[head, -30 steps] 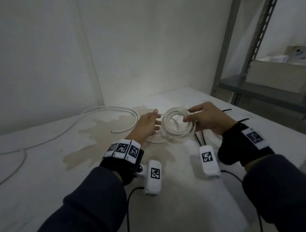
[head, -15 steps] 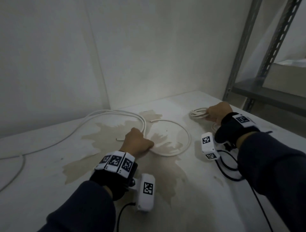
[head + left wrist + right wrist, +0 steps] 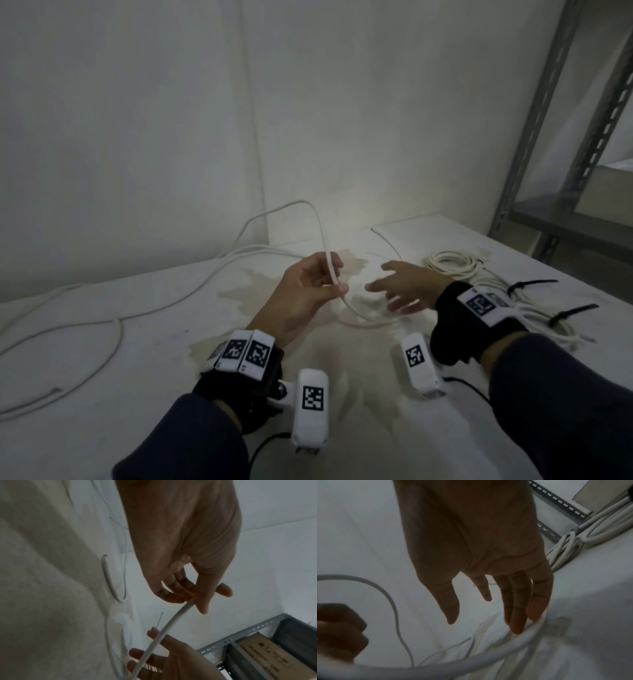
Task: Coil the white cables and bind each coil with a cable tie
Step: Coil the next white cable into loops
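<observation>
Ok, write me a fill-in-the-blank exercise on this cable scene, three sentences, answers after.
1. The loose white cable is pinched by the person's ____ hand.
2. The right hand has its fingers ____ and grips nothing.
3. The black cable ties lie on the table to the ____ of the right hand, near the finished coil.

Missing words: left; spread open; right

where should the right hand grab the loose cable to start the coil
Probably the low curve of the cable just below the left hand's pinch, coming from the right with the right hand open. That stretch hangs free off the table, and the fingers are already beside it.
</observation>
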